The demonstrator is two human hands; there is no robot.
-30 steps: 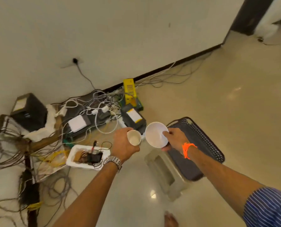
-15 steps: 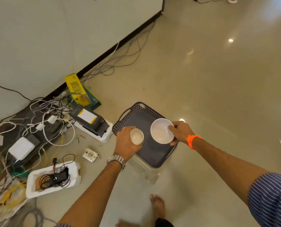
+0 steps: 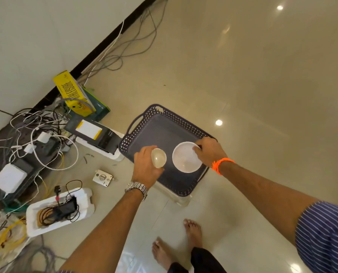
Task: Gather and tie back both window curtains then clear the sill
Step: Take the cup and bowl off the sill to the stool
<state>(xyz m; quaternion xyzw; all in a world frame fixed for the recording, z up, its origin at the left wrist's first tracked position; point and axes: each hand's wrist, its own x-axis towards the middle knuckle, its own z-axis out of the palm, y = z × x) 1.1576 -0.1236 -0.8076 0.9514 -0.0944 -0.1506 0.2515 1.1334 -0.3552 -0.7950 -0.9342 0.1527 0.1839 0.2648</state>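
My left hand [image 3: 145, 166] grips a small cream cup [image 3: 158, 158], its fingers wrapped round the side. My right hand [image 3: 210, 151] pinches the far rim of a white bowl [image 3: 186, 157]. Both are held just over a dark grey plastic basket [image 3: 160, 129] with perforated walls and a handle, which sits on a pale stool [image 3: 181, 200] on the floor. The basket's inside looks bare. No curtains or window sill are in view.
Along the wall at left lies a tangle of cables [image 3: 32, 138], a yellow box [image 3: 73, 93], a black device [image 3: 94, 132], a white foam tray [image 3: 60, 211] with a charger, and a small metal lock [image 3: 102, 177]. My bare feet [image 3: 191, 231] stand on glossy tiles below the stool.
The view has swung down and right, so the basket now lies directly under both hands. The cup and bowl have come lower over the basket, still held in the same grips.
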